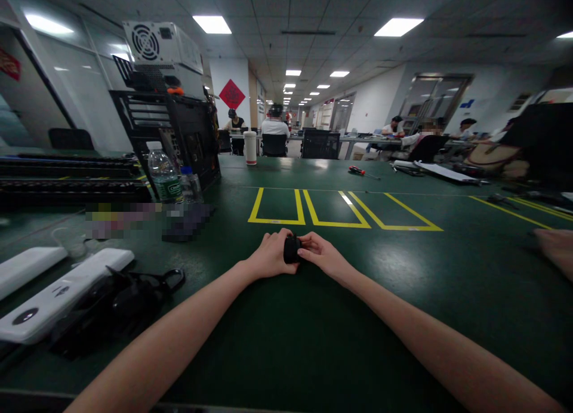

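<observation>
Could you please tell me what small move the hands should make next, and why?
Perhaps the right hand could gently turn the small black object, because that hand touches its right side while the left hand curls around its left and could steady it.

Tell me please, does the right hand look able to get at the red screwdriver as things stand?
Probably yes, with a stretch: only flat yellow tape seems to lie between the right hand and the screwdriver. But that hand grips the small black object and should let go first.
</observation>
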### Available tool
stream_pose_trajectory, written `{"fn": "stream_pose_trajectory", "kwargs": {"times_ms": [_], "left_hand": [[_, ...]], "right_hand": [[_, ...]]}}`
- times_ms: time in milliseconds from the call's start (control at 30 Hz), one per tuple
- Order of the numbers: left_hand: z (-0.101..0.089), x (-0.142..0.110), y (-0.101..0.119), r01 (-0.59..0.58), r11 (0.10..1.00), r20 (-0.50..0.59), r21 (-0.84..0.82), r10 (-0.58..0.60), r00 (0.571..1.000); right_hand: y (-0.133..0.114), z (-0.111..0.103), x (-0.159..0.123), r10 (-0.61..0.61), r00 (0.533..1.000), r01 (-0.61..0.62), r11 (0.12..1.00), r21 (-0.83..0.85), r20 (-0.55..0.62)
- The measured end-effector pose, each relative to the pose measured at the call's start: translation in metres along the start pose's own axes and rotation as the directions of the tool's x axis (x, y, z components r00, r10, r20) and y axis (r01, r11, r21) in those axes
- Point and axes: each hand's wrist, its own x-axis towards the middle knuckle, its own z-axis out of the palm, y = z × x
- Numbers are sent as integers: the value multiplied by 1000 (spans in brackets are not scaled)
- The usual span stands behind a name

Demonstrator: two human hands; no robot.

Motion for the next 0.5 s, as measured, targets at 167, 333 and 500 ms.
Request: {"fn": "stream_pose_trajectory", "kwargs": {"times_ms": [167,333,500], "left_hand": [[2,0,-2,-9,1000,-16,17,10,1000],[-1,-1,0,3,1000,8,-6,-3,1000],[-2,0,2,2,1000,9,2,-2,1000]], "right_hand": [[-2,-1,-3,-36,999,36,999,4,18],[-2,-1,-2,-45,999,45,999,-14,-12],[-2,0,-4,-72,997,72,997,-11,12]]}}
